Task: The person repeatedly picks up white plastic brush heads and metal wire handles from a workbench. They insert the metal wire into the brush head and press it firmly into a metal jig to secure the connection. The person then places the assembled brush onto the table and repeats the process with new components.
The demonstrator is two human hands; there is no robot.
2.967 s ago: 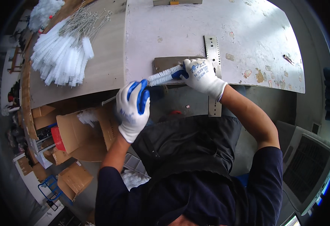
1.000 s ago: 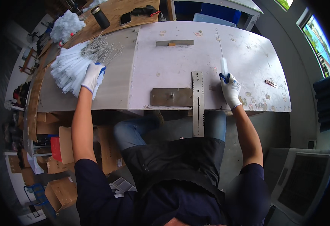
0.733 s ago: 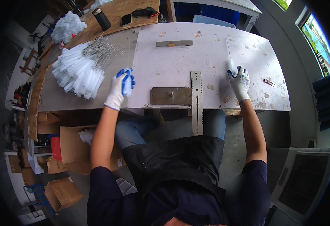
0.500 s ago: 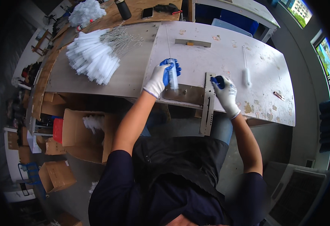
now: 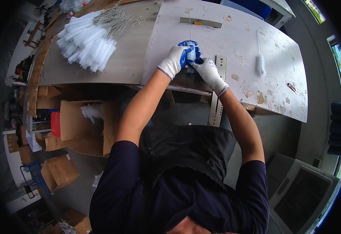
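A white-bristled bottle brush point(image 5: 191, 55) stands near the front of the table, its thin wire stem running away from me. My left hand point(image 5: 180, 57), in a white glove with blue-coated fingers, is closed around the bristles. Gloved the same way, my right hand point(image 5: 208, 71) has come against the lower bristles, with thumb and fingers closed on them. Part of the brush is covered by the fingers. Just right of and beneath my right wrist, a perforated metal strip point(image 5: 216, 111) sticks out over the table's front edge.
A heap of white brushes point(image 5: 86, 43) lies at the left. One more brush point(image 5: 261, 64) and a small red-handled tool point(image 5: 292, 88) rest at the right. Farther back is a metal bar point(image 5: 209, 23). An open cardboard box point(image 5: 77, 142) stands below the table's left side.
My right hand has left the perforated strip and moved left to the brush. My left hand has shifted right with the brush. The whole view has tilted down a little.
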